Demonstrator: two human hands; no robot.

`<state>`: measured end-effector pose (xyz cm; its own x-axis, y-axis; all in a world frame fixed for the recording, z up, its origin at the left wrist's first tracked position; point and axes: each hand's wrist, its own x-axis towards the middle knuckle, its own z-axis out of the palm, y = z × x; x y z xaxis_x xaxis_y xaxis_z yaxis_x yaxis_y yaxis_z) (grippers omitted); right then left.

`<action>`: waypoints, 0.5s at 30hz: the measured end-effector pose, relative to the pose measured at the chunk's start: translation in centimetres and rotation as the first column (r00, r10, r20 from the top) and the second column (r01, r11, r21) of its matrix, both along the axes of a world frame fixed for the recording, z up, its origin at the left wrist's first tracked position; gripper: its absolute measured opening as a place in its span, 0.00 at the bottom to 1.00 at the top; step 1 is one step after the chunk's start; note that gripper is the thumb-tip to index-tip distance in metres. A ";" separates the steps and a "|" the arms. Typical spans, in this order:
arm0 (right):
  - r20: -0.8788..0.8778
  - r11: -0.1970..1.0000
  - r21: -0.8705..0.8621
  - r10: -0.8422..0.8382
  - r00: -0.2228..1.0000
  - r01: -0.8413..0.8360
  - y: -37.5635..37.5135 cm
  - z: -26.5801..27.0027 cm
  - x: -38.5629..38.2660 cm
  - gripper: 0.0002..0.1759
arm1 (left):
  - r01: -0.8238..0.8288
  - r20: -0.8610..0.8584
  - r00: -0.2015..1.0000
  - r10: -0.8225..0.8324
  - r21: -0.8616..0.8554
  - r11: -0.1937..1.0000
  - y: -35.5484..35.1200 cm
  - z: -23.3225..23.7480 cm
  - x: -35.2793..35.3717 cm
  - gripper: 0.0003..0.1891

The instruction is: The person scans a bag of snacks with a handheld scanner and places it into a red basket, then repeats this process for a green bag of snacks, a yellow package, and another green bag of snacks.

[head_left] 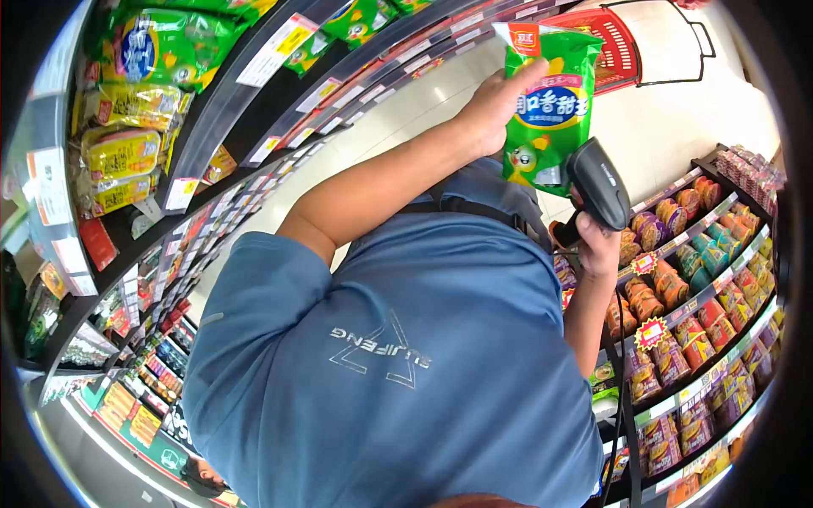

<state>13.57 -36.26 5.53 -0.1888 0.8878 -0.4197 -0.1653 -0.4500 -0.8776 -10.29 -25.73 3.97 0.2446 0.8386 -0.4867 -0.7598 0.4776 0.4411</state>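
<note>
A green snack packet (549, 118) with a red logo and a white-and-blue label is held up at the top centre. My left hand (498, 110) grips its left edge, the thumb lying across the front. My right hand (598, 244) is closed round the handle of a black handheld scanner (601, 182). The scanner's head overlaps the packet's lower right corner; whether they touch cannot be told. A black cable (625, 381) hangs below the right hand.
Shelves of green packets (169, 51) and yellow packs (127, 157) rise on the left. Tiered racks of packaged goods (694, 339) stand on the right. A red basket (614, 51) rests on the floor beyond the packet. Another person's head (201, 476) shows at the bottom left.
</note>
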 end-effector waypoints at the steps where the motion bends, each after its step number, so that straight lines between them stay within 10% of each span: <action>1: -0.004 1.000 0.019 -0.015 1.000 0.015 0.3 0.5 -0.8 0.32 | 0.010 0.162 0.987 -0.019 0.055 0.998 -0.5 0.1 -0.8 0.25; 15: -0.087 0.993 0.102 0.071 0.994 -0.062 0.2 1.9 -3.4 0.30 | 0.148 -0.040 0.989 -0.143 0.348 0.926 -5.2 -1.8 -4.4 0.36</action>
